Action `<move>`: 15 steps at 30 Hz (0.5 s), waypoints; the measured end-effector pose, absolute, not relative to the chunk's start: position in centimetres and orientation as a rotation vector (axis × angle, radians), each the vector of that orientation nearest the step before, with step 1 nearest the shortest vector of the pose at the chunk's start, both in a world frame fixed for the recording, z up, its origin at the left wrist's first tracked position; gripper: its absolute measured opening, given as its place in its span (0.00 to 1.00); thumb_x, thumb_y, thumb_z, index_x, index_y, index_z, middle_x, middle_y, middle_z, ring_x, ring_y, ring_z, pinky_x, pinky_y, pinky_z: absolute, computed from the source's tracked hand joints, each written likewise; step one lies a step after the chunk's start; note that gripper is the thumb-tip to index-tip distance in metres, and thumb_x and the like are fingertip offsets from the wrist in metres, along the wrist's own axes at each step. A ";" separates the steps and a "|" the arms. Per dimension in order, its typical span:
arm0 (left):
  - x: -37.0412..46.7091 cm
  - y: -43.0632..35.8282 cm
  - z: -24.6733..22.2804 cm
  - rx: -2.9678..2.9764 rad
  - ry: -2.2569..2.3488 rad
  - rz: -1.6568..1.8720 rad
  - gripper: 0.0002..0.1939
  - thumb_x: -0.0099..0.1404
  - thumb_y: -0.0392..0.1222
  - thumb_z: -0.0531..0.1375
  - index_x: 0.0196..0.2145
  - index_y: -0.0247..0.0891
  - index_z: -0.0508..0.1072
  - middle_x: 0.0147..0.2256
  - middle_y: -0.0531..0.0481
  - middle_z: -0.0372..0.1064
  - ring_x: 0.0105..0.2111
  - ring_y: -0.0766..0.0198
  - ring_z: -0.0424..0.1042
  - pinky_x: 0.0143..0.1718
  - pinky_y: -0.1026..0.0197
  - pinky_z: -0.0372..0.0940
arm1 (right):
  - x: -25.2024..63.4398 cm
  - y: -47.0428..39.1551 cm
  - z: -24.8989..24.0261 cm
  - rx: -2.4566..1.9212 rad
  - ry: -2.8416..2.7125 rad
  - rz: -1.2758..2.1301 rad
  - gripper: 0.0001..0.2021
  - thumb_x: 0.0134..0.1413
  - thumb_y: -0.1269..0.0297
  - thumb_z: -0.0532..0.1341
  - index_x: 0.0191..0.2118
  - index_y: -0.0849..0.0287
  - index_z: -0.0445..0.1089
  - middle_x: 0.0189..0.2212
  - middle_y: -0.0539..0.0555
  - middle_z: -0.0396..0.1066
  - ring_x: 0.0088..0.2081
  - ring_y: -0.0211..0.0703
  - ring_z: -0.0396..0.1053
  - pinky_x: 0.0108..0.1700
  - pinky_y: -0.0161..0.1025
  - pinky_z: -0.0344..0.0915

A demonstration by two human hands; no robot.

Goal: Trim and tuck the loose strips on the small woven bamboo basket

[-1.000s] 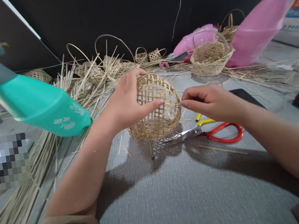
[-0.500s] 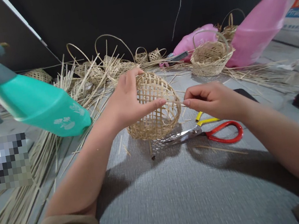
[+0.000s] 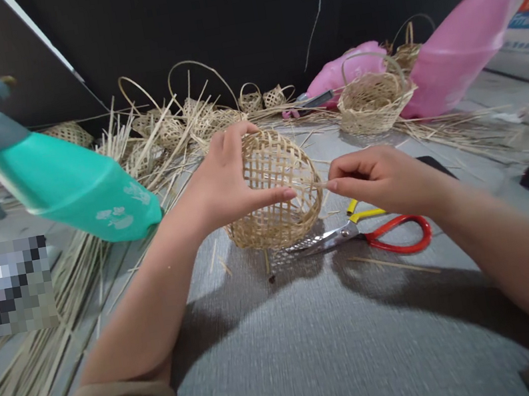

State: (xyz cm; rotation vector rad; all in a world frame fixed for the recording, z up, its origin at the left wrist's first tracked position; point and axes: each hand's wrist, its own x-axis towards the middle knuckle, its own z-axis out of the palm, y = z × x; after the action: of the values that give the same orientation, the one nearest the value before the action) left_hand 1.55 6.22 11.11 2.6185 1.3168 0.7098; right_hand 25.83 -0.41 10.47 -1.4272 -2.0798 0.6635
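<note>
A round, open-weave bamboo basket point(image 3: 277, 226) is tilted on its side over the grey table, its lattice facing me. My left hand point(image 3: 226, 184) grips it from the left, fingers over the top and thumb across the front. My right hand point(image 3: 372, 176) pinches a thin bamboo strip point(image 3: 316, 184) between thumb and forefinger, at the basket's right edge. The strip runs from the weave to my fingertips. Just below lie scissors with red handles point(image 3: 400, 234), blades pointing left and partly behind the basket. A yellow-handled tool point(image 3: 366, 213) lies beside them, partly hidden by my right wrist.
A green spray bottle point(image 3: 75, 189) stands tilted at left, above long bamboo strips point(image 3: 55, 341). At back right are a pink spray bottle point(image 3: 461, 57) and a handled basket point(image 3: 371, 106). Several small baskets point(image 3: 166, 130) line the dark wall. Loose slivers dot the table point(image 3: 340, 347).
The basket has turned slightly in my left hand, and my left thumb sits a little lower. My right hand has shifted very slightly right, still pinching the strip.
</note>
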 end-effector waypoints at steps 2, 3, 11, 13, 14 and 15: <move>1.7 6.0 11.1 2.620 1.324 0.715 0.57 0.43 0.81 0.64 0.63 0.46 0.57 0.61 0.38 0.59 0.64 0.37 0.58 0.66 0.37 0.54 | 25.8 -0.6 10.7 -1.441 -2.087 0.636 0.15 0.56 0.65 0.57 0.20 0.57 0.58 0.17 0.46 0.53 0.21 0.34 0.49 0.25 0.38 0.47; 1.9 5.8 11.0 2.623 1.329 0.722 0.57 0.43 0.80 0.64 0.63 0.46 0.57 0.60 0.38 0.59 0.64 0.37 0.58 0.66 0.37 0.54 | 25.7 -0.7 10.8 -1.452 -2.088 0.611 0.15 0.56 0.65 0.58 0.19 0.57 0.58 0.16 0.46 0.52 0.21 0.34 0.49 0.25 0.38 0.47; 3.0 4.1 11.2 2.632 1.411 0.753 0.53 0.47 0.77 0.66 0.62 0.44 0.58 0.58 0.37 0.60 0.61 0.36 0.61 0.61 0.37 0.61 | 25.2 -0.8 10.0 -1.529 -2.013 0.489 0.25 0.59 0.55 0.60 0.16 0.57 0.52 0.15 0.47 0.49 0.21 0.34 0.48 0.25 0.40 0.46; 3.3 3.7 11.3 2.639 1.433 0.747 0.53 0.48 0.76 0.66 0.62 0.44 0.57 0.57 0.37 0.60 0.60 0.37 0.62 0.59 0.38 0.63 | 25.1 -0.5 9.7 -1.536 -1.990 0.489 0.26 0.60 0.52 0.60 0.16 0.57 0.51 0.15 0.46 0.48 0.21 0.34 0.47 0.25 0.40 0.45; 3.4 3.5 11.2 2.641 1.448 0.742 0.53 0.48 0.76 0.66 0.62 0.44 0.57 0.57 0.36 0.60 0.59 0.36 0.63 0.58 0.38 0.64 | 25.1 -0.4 9.6 -1.543 -1.984 0.493 0.27 0.60 0.52 0.60 0.16 0.57 0.50 0.14 0.46 0.48 0.20 0.34 0.47 0.25 0.40 0.44; 3.5 3.4 11.2 2.644 1.461 0.738 0.53 0.49 0.76 0.66 0.62 0.43 0.57 0.57 0.36 0.60 0.59 0.35 0.63 0.57 0.38 0.65 | 25.0 -0.3 9.5 -1.552 -1.984 0.500 0.27 0.60 0.52 0.60 0.16 0.57 0.50 0.14 0.46 0.48 0.20 0.34 0.46 0.25 0.40 0.44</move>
State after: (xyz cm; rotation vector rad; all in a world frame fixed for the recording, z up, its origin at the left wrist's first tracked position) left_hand 3.53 3.39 11.21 2.6443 1.4615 0.7378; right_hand 25.01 -0.30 9.54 -1.5517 -1.9838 0.5003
